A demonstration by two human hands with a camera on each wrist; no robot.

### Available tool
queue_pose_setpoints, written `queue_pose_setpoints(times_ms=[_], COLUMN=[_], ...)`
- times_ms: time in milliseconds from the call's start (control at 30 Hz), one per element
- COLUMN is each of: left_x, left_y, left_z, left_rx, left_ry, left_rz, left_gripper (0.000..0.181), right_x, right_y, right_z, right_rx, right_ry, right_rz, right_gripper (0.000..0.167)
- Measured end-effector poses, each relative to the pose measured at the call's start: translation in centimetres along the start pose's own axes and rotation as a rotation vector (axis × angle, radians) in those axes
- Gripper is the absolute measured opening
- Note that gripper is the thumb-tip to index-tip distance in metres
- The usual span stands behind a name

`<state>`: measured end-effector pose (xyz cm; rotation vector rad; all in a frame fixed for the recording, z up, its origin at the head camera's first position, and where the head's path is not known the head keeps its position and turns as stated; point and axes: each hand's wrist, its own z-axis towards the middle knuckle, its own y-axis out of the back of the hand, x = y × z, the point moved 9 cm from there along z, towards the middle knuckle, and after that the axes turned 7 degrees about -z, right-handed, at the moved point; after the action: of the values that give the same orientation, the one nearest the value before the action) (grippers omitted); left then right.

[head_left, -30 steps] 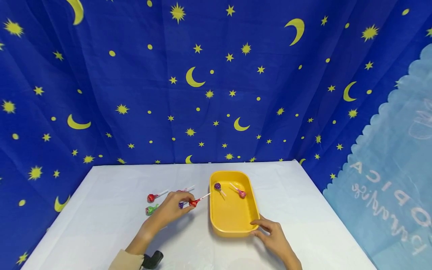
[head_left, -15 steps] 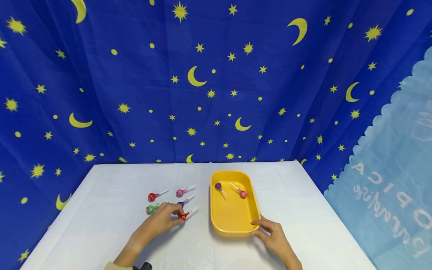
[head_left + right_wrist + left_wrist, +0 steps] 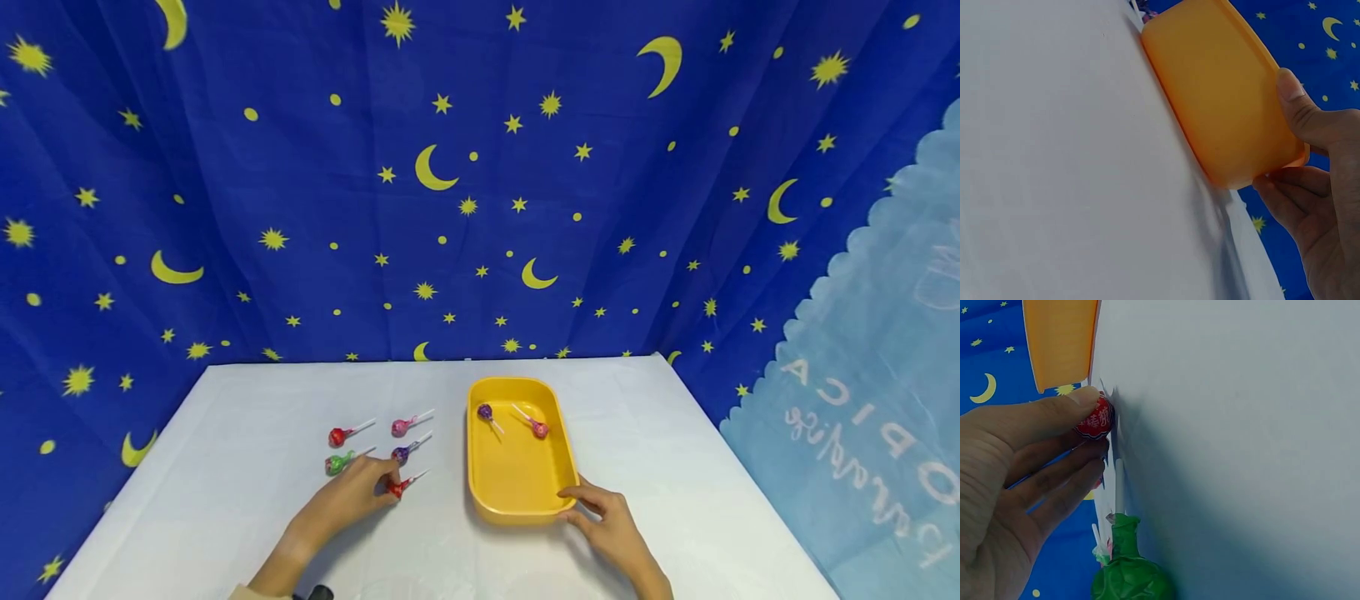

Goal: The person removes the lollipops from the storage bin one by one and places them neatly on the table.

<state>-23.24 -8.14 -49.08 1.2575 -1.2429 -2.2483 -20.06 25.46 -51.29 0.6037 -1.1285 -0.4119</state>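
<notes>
My left hand pinches the wrapped head of a red lollipop low over the white table, its white stick pointing toward the tray. In the left wrist view, thumb and fingers hold that red head, and a green lollipop lies closer to the camera. My right hand grips the near right corner of a yellow tray, thumb and fingers on its wall. Inside the tray lie a purple lollipop and a pink lollipop.
Left of the tray lie another red lollipop, a green lollipop, a pink lollipop and a purple lollipop. A blue star-patterned curtain hangs behind the table; a light blue cloth hangs at right.
My left hand has moved left and down with the red lollipop, from near the tray's left side to just in front of the purple lollipop. The right hand and tray have stayed put.
</notes>
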Motion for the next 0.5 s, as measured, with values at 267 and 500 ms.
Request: queue_pose_setpoints(times_ms=[267,500], left_x=[-0.03,0.16], left_y=[-0.12,-0.38], left_z=[-0.13,-0.26], left_rx=[0.023,0.048], left_ry=[0.007,0.038], left_rz=[0.03,0.05], left_gripper=[0.017,0.026], right_x=[0.1,0.18], right_y=[-0.02,0.08], right_z=[-0.03,-0.03], right_rx=[-0.003,-0.012], right_ry=[0.008,0.008], right_rz=[-0.001,-0.003], right_gripper=[0.028,0.027])
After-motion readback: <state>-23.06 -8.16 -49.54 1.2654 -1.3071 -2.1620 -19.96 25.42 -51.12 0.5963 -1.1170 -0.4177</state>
